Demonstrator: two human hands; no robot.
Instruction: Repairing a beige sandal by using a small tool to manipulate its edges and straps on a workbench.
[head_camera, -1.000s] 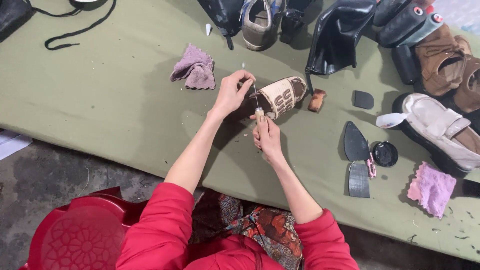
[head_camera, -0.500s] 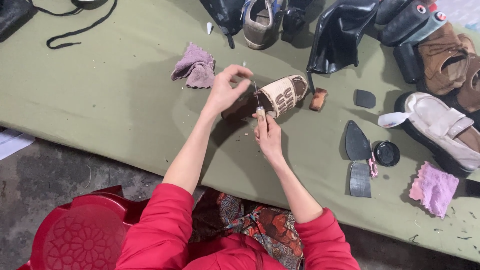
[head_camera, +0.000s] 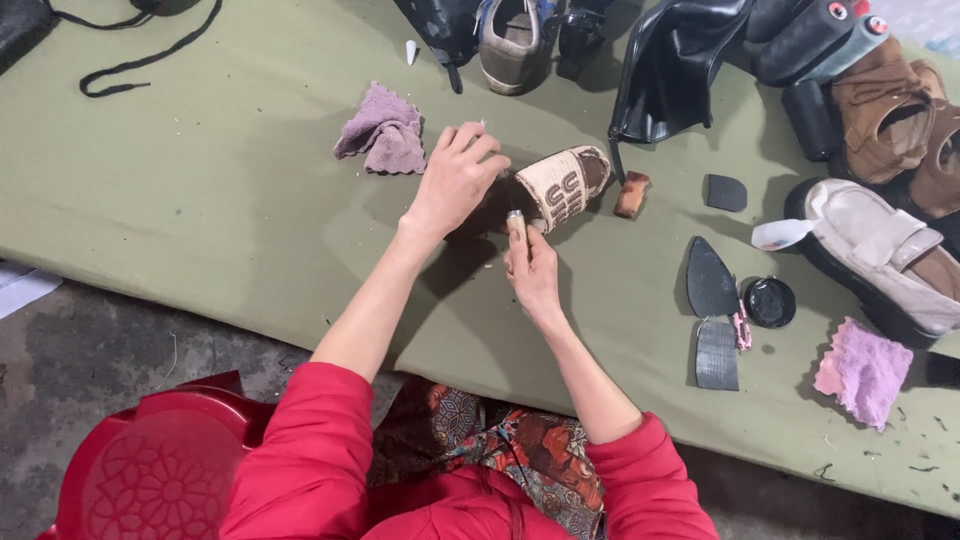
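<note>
The left hand (head_camera: 455, 180) clamps its grip over the beige patterned shoe (head_camera: 560, 185), pinning it to the green tabletop (head_camera: 200, 200) near centre. At the shoe's 7 o'clock, the right hand (head_camera: 532, 272) closes on a wooden-handled tool (head_camera: 516, 224) meeting its dark, worn edge.

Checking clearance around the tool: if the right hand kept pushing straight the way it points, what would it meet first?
The right hand points up the table, so it would likely first meet the tan shoe directly ahead, under the left hand; depth is unclear.
</note>
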